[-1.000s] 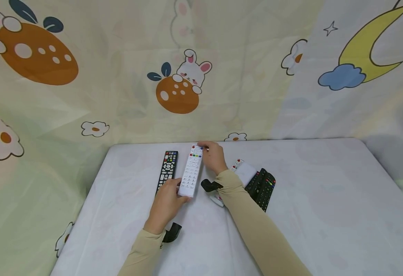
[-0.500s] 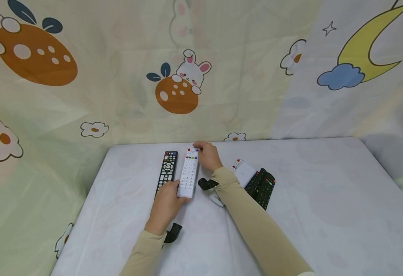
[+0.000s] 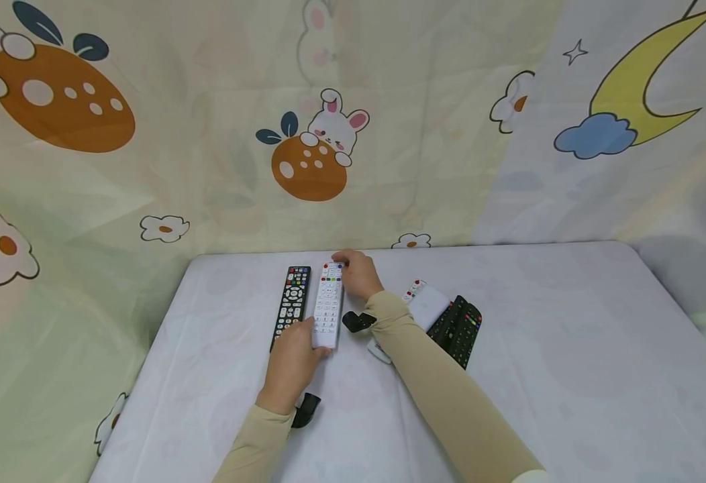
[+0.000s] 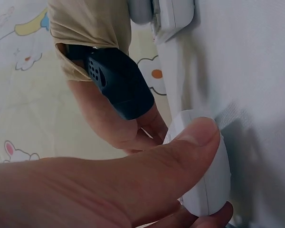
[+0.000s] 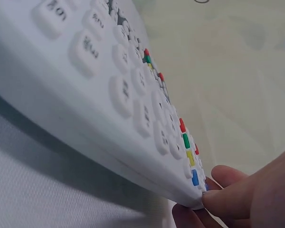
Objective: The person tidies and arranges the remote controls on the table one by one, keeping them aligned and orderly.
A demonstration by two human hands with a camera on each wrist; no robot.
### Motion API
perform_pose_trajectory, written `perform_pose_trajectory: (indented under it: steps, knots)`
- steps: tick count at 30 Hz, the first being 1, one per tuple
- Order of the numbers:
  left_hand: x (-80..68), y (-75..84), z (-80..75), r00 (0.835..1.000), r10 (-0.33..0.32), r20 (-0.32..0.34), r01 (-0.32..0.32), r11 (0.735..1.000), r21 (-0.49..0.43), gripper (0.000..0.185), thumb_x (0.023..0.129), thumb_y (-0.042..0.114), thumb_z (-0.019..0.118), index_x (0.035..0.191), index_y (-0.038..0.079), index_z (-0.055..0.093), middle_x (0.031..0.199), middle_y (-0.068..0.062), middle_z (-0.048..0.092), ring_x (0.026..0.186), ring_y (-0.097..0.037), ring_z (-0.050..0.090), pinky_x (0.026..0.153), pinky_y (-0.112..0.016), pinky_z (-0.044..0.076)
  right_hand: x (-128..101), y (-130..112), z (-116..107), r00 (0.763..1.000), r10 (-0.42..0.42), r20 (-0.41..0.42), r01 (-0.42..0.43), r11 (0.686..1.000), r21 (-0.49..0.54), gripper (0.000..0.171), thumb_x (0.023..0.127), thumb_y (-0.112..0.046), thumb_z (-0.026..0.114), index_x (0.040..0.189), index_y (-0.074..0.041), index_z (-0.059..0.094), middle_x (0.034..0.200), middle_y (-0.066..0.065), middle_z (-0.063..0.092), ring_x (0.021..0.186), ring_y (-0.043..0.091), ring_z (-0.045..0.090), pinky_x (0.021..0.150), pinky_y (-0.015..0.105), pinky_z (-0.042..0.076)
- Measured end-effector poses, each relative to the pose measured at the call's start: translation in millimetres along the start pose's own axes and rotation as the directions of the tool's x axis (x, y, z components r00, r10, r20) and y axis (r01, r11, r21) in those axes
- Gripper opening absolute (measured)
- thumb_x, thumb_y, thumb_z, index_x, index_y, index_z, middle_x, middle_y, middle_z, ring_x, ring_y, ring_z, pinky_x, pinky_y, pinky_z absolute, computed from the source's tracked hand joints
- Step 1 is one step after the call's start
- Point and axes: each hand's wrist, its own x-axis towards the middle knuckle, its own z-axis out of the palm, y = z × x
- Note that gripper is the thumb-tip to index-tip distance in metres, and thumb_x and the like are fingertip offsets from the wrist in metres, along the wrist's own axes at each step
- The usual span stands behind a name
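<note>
Head — held remote (image 3: 328, 303) slim, white

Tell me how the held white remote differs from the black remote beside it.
The white remote has keys mostly matching its case; the black remote has pale keys contrasting with its case. The left grip and right grip hold the white remote at opposite ends; the black remote lies on the table, partly hidden by the left grip. Both face button side up, with some coloured keys.

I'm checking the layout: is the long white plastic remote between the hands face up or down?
Face up: the long white plastic remote shows its buttons in the head and right wrist views.
</note>
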Motion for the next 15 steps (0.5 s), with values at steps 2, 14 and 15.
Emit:
perform_pose_trajectory:
  steps: [2, 14, 15]
  knots:
    - [-0.8, 0.3, 0.3, 1.000, -0.001, -0.005, 0.001, 1.000, -0.001, 0.065, 0.072, 0.010, 0.090, 0.125, -0.014, 0.061, 0.109, -0.025, 0.068, 0.090, -0.031, 0.066, 0.078, -0.045, 0.054, -0.4, -0.7, 0.5, 1.000, 0.006, 0.011, -0.006, 1.000, -0.003, 0.037, 0.099, 0.007, 0.049, 0.129, -0.005, 0.066, 0.131, 0.012, 0.065, 0.123, 0.026, 0.059, 0.102, 0.038, 0.048]
    - [-2.6, 2.6, 1.8, 1.000, 0.013, -0.024, -0.012, 0.999, 0.045, 0.063, 0.070, 0.010, 0.091, 0.121, -0.015, 0.063, 0.104, -0.023, 0.069, 0.086, -0.029, 0.066, 0.075, -0.045, 0.054, -0.7, -0.8, 2.7, 0.998, 0.033, 0.047, -0.031, 0.999, -0.028, 0.038, 0.099, 0.006, 0.047, 0.127, -0.008, 0.068, 0.131, 0.009, 0.066, 0.123, 0.024, 0.059, 0.104, 0.038, 0.046]
    - [-2.6, 2.8, 2.1, 0.999, 0.018, -0.030, -0.016, 0.998, 0.053, 0.060, 0.070, 0.010, 0.091, 0.118, -0.014, 0.065, 0.100, -0.022, 0.069, 0.084, -0.029, 0.065, 0.073, -0.045, 0.054, -0.5, -0.7, 3.0, 0.998, 0.034, 0.049, -0.032, 0.999, -0.029, 0.038, 0.099, 0.006, 0.047, 0.127, -0.008, 0.069, 0.131, 0.009, 0.066, 0.123, 0.024, 0.059, 0.104, 0.038, 0.046]
